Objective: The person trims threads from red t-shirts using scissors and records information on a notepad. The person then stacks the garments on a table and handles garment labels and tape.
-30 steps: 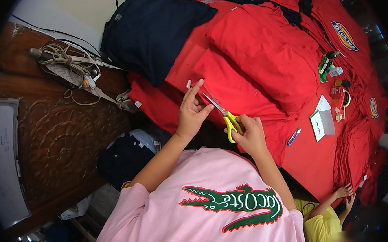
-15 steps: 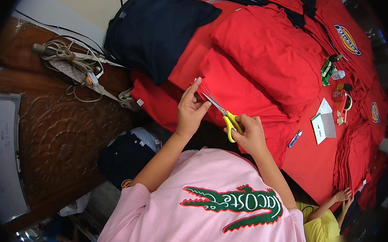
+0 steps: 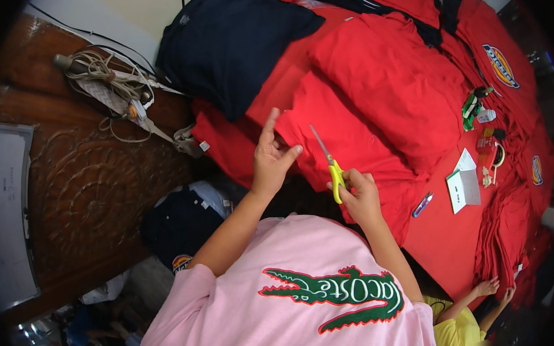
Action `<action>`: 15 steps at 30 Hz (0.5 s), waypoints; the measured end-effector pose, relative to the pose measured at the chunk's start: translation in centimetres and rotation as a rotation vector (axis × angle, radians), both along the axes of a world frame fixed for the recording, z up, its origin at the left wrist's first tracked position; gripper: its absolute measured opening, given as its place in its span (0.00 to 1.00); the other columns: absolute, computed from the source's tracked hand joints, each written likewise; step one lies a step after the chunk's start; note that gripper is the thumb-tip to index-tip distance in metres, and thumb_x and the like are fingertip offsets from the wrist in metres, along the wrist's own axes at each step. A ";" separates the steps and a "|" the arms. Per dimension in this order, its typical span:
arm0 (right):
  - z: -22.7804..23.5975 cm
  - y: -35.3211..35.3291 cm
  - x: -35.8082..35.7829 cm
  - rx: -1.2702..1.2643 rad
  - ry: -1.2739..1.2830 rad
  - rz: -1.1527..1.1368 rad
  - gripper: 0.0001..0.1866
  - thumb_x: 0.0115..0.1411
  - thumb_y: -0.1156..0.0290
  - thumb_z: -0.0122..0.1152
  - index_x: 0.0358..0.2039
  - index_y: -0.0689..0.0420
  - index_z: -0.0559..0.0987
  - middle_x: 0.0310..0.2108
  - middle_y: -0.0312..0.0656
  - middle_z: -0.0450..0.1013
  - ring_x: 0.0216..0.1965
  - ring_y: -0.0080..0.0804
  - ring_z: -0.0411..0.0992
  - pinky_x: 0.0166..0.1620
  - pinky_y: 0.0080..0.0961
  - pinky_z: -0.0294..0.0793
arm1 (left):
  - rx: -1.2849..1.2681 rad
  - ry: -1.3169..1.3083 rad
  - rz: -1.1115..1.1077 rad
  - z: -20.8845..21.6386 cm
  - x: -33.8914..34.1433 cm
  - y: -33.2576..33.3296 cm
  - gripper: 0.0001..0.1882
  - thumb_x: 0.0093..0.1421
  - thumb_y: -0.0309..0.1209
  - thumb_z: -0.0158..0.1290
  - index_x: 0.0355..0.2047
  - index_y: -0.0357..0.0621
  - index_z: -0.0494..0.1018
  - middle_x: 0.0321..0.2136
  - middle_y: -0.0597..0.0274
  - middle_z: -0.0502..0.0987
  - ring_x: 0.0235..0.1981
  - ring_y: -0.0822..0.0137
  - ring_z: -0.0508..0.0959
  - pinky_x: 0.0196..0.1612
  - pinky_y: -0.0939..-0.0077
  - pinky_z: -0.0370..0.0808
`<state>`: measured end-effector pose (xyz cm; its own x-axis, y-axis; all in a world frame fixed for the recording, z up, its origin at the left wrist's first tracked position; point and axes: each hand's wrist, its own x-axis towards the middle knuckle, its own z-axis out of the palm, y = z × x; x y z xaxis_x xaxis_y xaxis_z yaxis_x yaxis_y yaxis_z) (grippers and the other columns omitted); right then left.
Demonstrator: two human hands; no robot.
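Note:
My right hand (image 3: 360, 195) grips yellow-handled scissors (image 3: 336, 176). Their blades look closed and point up and to the left, over a red garment (image 3: 338, 122). At that garment's left edge is my left hand (image 3: 273, 160), its index finger stretched up and thumb out to the side. The other fingers curl in at the cloth edge and seem to hold it, though they are partly hidden. A gap separates the scissor tips from the left hand. Beyond lies a thick folded red pile (image 3: 387, 71).
A dark navy garment pile (image 3: 228, 47) lies at the far left of the red table (image 3: 436, 239). On the right are a blue thread snipper (image 3: 423, 204), an open notebook (image 3: 463, 189) and a tape roll (image 3: 499, 155). A co-worker in yellow (image 3: 458, 337) handles red garments at lower right.
The scissors have drawn back from the left hand, and their blades and handles have closed. My left index finger now stands apart from the other fingers. The view has shifted slightly.

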<state>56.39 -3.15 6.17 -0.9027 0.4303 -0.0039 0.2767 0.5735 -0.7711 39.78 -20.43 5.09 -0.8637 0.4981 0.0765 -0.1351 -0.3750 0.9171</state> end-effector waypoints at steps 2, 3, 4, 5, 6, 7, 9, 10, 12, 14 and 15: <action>-0.4 0.5 0.6 -0.040 0.016 -0.077 0.14 0.58 0.65 0.77 0.34 0.59 0.80 0.22 0.39 0.75 0.26 0.30 0.66 0.33 0.33 0.68 | 0.037 0.033 0.019 1.6 0.3 0.2 0.57 0.57 0.09 0.60 0.80 0.46 0.39 0.74 0.51 0.57 0.70 0.62 0.66 0.70 0.65 0.68; -0.7 1.5 1.3 -0.073 0.001 -0.114 0.14 0.58 0.64 0.77 0.35 0.59 0.81 0.22 0.39 0.75 0.23 0.29 0.66 0.31 0.32 0.68 | 0.057 0.049 0.029 2.0 0.5 0.1 0.60 0.56 0.09 0.61 0.80 0.47 0.36 0.75 0.51 0.54 0.71 0.62 0.64 0.71 0.64 0.67; -0.9 2.3 1.9 -0.106 -0.013 -0.153 0.15 0.59 0.63 0.77 0.36 0.59 0.82 0.21 0.40 0.76 0.20 0.28 0.67 0.30 0.30 0.67 | 0.038 0.064 0.005 2.1 0.4 -0.1 0.62 0.56 0.09 0.60 0.80 0.49 0.34 0.75 0.50 0.53 0.72 0.61 0.63 0.71 0.64 0.67; -0.9 2.9 2.7 -0.225 -0.038 -0.281 0.16 0.61 0.62 0.76 0.37 0.60 0.82 0.21 0.40 0.77 0.17 0.23 0.66 0.26 0.27 0.65 | 0.022 0.079 -0.027 2.0 0.3 -0.1 0.63 0.56 0.08 0.60 0.80 0.52 0.32 0.75 0.50 0.51 0.73 0.61 0.62 0.71 0.64 0.67; -0.6 4.2 4.0 -0.285 -0.058 -0.377 0.17 0.63 0.61 0.75 0.39 0.61 0.81 0.23 0.41 0.78 0.21 0.20 0.68 0.27 0.24 0.66 | 0.015 0.090 -0.069 1.8 0.2 0.1 0.64 0.55 0.08 0.59 0.80 0.54 0.30 0.76 0.50 0.50 0.73 0.60 0.61 0.71 0.64 0.67; -1.2 5.0 4.9 -0.295 -0.044 -0.441 0.17 0.63 0.60 0.75 0.40 0.62 0.81 0.24 0.42 0.78 0.22 0.21 0.70 0.28 0.25 0.67 | -0.005 0.161 -0.046 1.6 0.0 0.0 0.63 0.55 0.08 0.60 0.80 0.52 0.32 0.76 0.50 0.49 0.74 0.59 0.60 0.73 0.62 0.64; -2.1 7.5 8.2 -0.197 -0.031 -0.582 0.19 0.65 0.58 0.72 0.42 0.62 0.80 0.27 0.46 0.79 0.26 0.29 0.75 0.30 0.30 0.70 | -0.032 0.216 -0.049 0.7 -0.1 0.8 0.61 0.55 0.08 0.60 0.80 0.47 0.35 0.76 0.50 0.49 0.74 0.58 0.61 0.75 0.60 0.60; -2.3 8.4 9.4 -0.113 -0.032 -0.634 0.19 0.66 0.57 0.70 0.43 0.62 0.80 0.28 0.48 0.80 0.29 0.35 0.78 0.32 0.35 0.72 | -0.065 0.217 -0.054 0.3 -0.3 0.4 0.60 0.55 0.09 0.60 0.80 0.44 0.36 0.76 0.49 0.50 0.73 0.58 0.61 0.75 0.59 0.58; -1.8 10.2 12.2 0.082 -0.295 -0.746 0.22 0.68 0.52 0.65 0.43 0.61 0.79 0.33 0.55 0.81 0.38 0.59 0.80 0.39 0.50 0.75 | -0.074 0.115 -0.028 -0.1 -0.8 -0.6 0.51 0.59 0.13 0.58 0.79 0.40 0.44 0.72 0.50 0.61 0.69 0.60 0.67 0.72 0.62 0.64; -2.4 12.0 15.9 0.238 -0.390 -0.854 0.24 0.68 0.49 0.63 0.42 0.61 0.78 0.33 0.56 0.81 0.39 0.58 0.81 0.41 0.52 0.77 | -0.108 0.093 0.091 -1.3 -1.4 -0.4 0.36 0.67 0.16 0.54 0.75 0.39 0.59 0.59 0.57 0.75 0.58 0.69 0.75 0.63 0.73 0.71; -3.1 12.7 17.9 0.278 -0.451 -0.901 0.24 0.67 0.48 0.63 0.43 0.61 0.78 0.33 0.56 0.81 0.39 0.57 0.81 0.42 0.52 0.77 | -0.144 0.056 0.115 -2.4 -2.2 -0.6 0.31 0.70 0.19 0.53 0.73 0.40 0.63 0.58 0.60 0.77 0.55 0.72 0.77 0.61 0.75 0.72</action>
<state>74.26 9.59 3.10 -0.1866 0.9807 -0.0590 0.9194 0.1531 -0.3623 37.62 -21.03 2.70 -0.9119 0.4057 0.0611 -0.0461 -0.2491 0.9674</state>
